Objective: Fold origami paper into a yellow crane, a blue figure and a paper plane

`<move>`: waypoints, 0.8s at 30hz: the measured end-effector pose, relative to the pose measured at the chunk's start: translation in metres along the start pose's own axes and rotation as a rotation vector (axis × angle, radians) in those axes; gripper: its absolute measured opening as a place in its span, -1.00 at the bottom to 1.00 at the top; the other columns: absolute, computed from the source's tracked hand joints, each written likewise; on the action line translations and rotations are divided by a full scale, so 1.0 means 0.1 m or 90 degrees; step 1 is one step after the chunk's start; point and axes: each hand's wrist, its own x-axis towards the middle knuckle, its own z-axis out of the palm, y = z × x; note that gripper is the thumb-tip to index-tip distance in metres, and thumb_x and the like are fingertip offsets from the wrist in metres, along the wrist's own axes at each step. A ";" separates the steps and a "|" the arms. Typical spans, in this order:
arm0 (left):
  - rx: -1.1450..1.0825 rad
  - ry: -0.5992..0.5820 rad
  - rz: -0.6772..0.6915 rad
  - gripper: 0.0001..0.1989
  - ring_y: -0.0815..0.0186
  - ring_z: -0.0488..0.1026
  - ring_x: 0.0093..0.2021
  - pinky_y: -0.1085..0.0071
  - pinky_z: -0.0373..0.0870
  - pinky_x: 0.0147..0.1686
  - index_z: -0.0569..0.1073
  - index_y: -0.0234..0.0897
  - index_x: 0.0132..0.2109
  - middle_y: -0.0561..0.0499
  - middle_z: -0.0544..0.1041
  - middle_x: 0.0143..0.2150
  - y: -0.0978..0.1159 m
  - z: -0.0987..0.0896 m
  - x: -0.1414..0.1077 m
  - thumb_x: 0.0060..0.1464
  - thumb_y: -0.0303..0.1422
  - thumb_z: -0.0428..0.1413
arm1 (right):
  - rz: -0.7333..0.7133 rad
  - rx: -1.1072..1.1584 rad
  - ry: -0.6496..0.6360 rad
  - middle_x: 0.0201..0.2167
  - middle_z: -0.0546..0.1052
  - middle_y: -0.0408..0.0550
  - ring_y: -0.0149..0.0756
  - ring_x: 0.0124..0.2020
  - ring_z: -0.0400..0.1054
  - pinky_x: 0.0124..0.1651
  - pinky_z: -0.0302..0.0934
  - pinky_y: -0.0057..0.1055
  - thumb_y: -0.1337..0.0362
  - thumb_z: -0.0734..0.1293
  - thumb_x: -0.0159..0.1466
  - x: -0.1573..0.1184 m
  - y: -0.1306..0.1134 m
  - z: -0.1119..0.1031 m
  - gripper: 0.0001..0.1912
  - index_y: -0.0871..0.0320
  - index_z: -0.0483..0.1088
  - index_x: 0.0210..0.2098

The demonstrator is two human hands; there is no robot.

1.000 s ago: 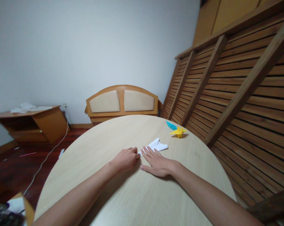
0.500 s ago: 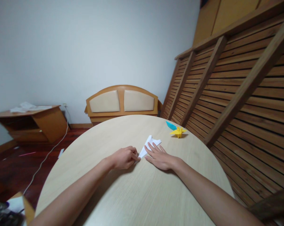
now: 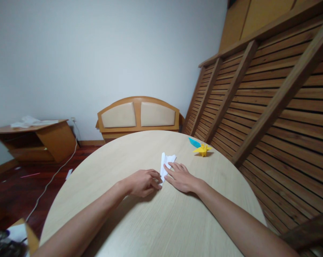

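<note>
A folded piece of white paper (image 3: 164, 165) lies on the round table, narrow at its near end and wider at the far end. My left hand (image 3: 144, 182) is at its lower left edge, fingers curled, with the thumb and fingertips around the narrow tip. Part of that tip is hidden by the fingers. My right hand (image 3: 181, 177) rests flat over the paper's right side, its fingers stretched out and pressing on it. Beyond the right hand stand a yellow origami figure (image 3: 203, 150) and, just behind it, a blue folded paper piece (image 3: 194, 142).
The pale round table (image 3: 118, 153) fills the foreground. A slatted wooden panel (image 3: 247, 96) leans along its right side. Behind are a padded headboard (image 3: 138, 114) and, at left, a low wooden cabinet (image 3: 56, 141). A white cable (image 3: 53, 178) trails across the floor.
The white paper has turned counterclockwise, its far end swinging left. My left hand's fingers have loosened and shifted slightly at the tip. My right hand still presses on the paper.
</note>
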 end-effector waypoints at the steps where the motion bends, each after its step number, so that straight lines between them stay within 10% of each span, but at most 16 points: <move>1: -0.018 0.000 0.001 -0.64 0.24 0.42 0.12 0.28 0.35 0.19 0.58 -0.16 -0.07 -0.02 0.56 0.03 0.00 0.02 0.00 0.05 -0.56 0.04 | -0.015 0.001 0.003 0.41 0.01 0.20 0.06 0.41 -0.18 0.36 -0.37 0.12 -0.11 -0.02 0.41 0.00 0.01 0.00 -0.30 0.13 0.00 0.41; 13: -0.044 0.138 -0.109 -0.72 0.30 0.35 0.23 0.31 0.34 0.21 0.47 -0.21 0.05 -0.10 0.42 0.22 -0.15 0.26 0.03 0.29 -0.37 -0.04 | -0.165 0.100 -0.021 0.42 0.01 0.13 -0.07 0.45 -0.30 0.42 -0.42 -0.02 -0.04 0.24 0.31 0.02 0.07 -0.04 -0.20 0.14 -0.05 0.41; 24: 0.053 0.104 -0.150 -0.67 0.23 0.43 0.10 0.24 0.34 0.15 0.45 -0.18 0.09 -0.10 0.51 0.08 -0.19 0.27 0.02 0.33 -0.26 -0.10 | -0.248 0.068 0.100 0.13 0.42 0.04 -0.12 0.22 0.19 0.30 -0.01 -0.16 0.09 0.30 0.29 -0.03 0.00 -0.16 -0.62 0.13 0.43 0.04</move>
